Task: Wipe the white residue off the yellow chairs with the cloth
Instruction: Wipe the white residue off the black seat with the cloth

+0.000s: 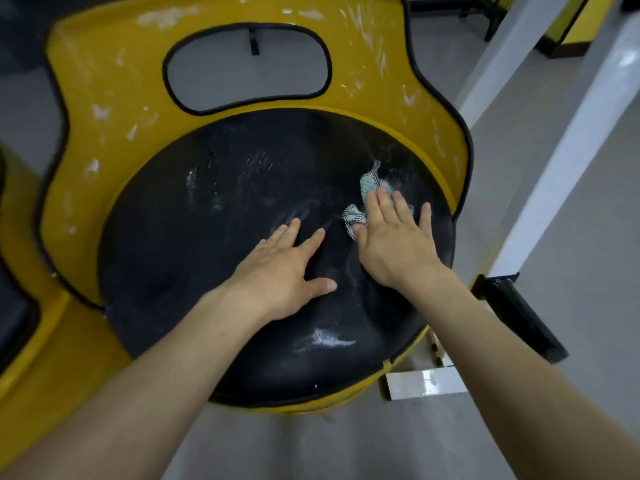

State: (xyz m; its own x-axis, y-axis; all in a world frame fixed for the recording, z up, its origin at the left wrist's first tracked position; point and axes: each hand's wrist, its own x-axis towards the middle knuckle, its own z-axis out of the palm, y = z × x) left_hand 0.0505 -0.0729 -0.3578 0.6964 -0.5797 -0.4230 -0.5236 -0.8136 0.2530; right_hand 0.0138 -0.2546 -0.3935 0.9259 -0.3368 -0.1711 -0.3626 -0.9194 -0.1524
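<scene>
A yellow chair (104, 98) with a round black seat (194, 258) fills the view. White residue streaks its yellow backrest and smears the seat, with a bright patch (329, 339) near the front edge. A small checked, pale green cloth (367, 190) lies on the right part of the seat. My right hand (394, 240) presses flat on the cloth, fingers spread, covering most of it. My left hand (287, 271) rests flat and open on the middle of the seat, holding nothing.
A second yellow chair (31, 341) shows at the left edge. A white table leg and frame (561, 140) run along the right, with a black bracket (519, 313) and a white bar (426, 382) close to the seat. Grey floor lies below.
</scene>
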